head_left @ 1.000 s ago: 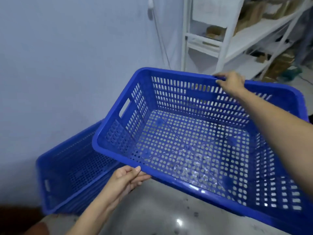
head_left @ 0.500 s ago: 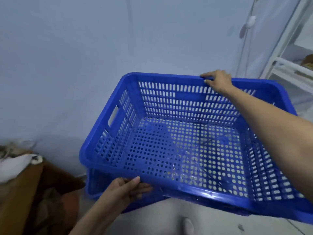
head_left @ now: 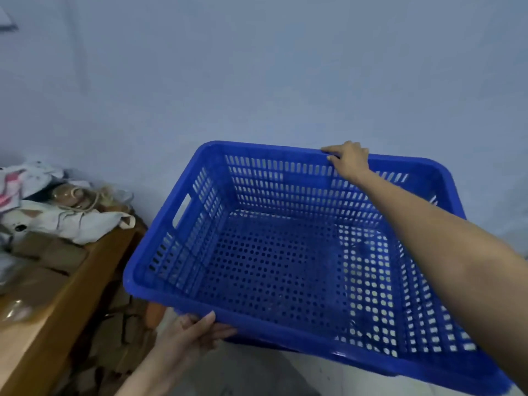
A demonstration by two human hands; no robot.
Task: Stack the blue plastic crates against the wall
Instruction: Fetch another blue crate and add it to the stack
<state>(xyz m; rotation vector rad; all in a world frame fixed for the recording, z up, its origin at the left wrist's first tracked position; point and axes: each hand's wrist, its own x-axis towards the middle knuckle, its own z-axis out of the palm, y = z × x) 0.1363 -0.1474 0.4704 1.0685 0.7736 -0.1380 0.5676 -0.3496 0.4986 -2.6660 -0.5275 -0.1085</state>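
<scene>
blue crate [head_left: 285, 252] gripped by both hands, lower crate mostly hidden

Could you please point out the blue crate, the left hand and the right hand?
blue crate [head_left: 177, 204]: head view, left wall by handle slot.
left hand [head_left: 191, 335]: head view, back of hand.
right hand [head_left: 350, 161]: head view, back of hand.

A plain pale blue wall [head_left: 257, 67] fills the upper view. At left stands a wooden desk [head_left: 57, 310] piled with white cloth [head_left: 71, 221] and cardboard [head_left: 48, 252]. Below, the floor [head_left: 257, 372] is grey and dim.
</scene>
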